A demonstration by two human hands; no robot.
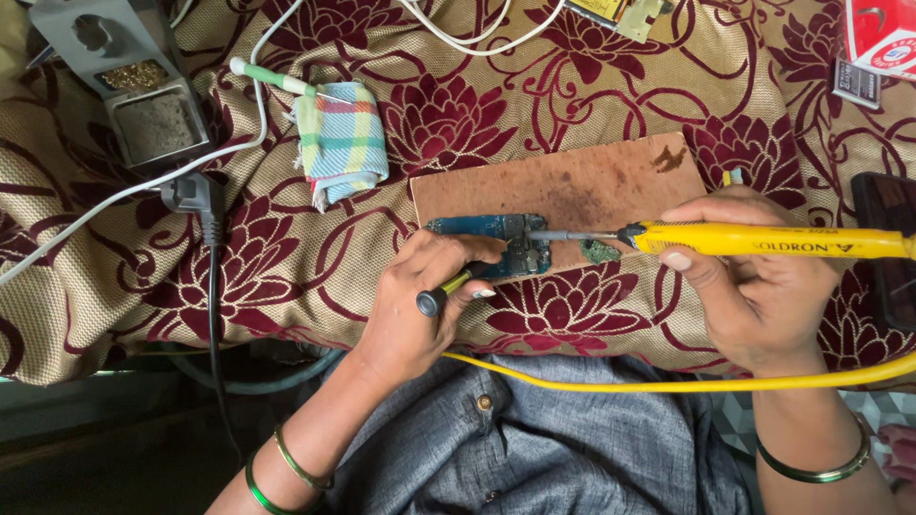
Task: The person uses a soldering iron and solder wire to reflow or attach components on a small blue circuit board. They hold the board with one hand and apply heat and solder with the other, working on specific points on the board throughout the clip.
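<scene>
The right hand (pixel 754 286) is closed around a yellow soldering iron (pixel 763 238), and its metal tip touches the blue circuit board (pixel 491 243) that lies on the brown wooden board (pixel 592 186). The left hand (pixel 420 305) pinches a thin tool with a black end (pixel 444 294) and presses on the circuit board's near edge. I judge the soldering is in progress; how many joints are finished cannot be seen. Far left of the wooden board stands a grey iron stand (pixel 124 76): one compartment holds brass wool, the other a dull sponge. A checked cloth (pixel 339 138) lies between them.
</scene>
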